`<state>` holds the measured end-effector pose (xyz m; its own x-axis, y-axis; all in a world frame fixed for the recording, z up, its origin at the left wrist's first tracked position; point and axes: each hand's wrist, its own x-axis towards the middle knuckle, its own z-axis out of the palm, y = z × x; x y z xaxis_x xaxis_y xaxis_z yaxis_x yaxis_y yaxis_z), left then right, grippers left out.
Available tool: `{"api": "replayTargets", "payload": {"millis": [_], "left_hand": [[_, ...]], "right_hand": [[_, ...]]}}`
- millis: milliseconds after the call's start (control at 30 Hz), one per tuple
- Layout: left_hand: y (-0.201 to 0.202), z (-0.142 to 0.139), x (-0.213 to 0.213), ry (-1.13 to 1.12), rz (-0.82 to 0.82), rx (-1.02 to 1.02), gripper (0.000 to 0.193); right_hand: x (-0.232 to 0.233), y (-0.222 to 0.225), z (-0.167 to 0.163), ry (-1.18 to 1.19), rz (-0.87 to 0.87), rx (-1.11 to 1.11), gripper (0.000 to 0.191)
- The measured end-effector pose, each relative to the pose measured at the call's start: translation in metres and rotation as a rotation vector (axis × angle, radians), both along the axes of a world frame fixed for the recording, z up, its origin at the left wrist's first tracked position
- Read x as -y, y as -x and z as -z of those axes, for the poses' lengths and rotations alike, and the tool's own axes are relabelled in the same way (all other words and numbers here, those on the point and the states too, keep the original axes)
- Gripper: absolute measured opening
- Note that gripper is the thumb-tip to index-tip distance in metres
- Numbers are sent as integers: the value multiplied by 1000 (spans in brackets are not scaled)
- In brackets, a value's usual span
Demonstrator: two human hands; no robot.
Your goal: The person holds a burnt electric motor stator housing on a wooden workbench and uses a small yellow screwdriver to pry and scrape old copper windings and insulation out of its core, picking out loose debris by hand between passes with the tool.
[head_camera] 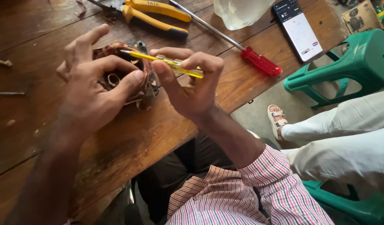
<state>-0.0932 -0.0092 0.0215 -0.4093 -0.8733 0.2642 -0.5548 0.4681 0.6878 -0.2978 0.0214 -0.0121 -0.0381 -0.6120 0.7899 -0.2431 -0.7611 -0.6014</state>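
At the upper right of the frame lies a brown cardboard box with a dark picture (pixel 361 17), beside a black smartphone with a lit white screen (pixel 298 28). In the middle, on the worn wooden desk (pixel 41 37), my left hand (pixel 89 89) wraps its fingers around a brownish copper-wire motor coil (pixel 117 62), and my right hand (pixel 187 85) pinches a transparent yellow tester screwdriver (pixel 167 62).

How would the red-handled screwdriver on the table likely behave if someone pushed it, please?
The red-handled screwdriver lies flat on the wooden table. Its slim metal shaft looks stiff, so it would probably slide or pivot as one piece. The handle looks faceted, so it may roll only a little.
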Motion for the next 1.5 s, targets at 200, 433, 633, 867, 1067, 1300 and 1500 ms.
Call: {"api": "replayTargets", "payload": {"millis": [200,433,633,867,1067,1300,1500], "left_hand": [[5,20,3,14,-90,-76,20],[8,22,-1,80,-76,-94,11],[13,10,-4,123,-91,-25,13],[14,8,-8,57,-117,-114,28],[9,21,-4,99,-109,-93,30],[5,30,-2,100,-105,-95,29],[6,32,-2,92,-116,-93,30]], "right_hand": [[1,-3,-1,49,75,-22,46],[-1,0,-2,13,100,-26,45],[1,2,-4,18,100,-57,45],[-1,0,-6,11,123,-69,46],[1,9,-6,61,150,-55,46],[-52,78,6,-16,587,196,38],[-57,190,-3,-12,769,-80,23]]}}
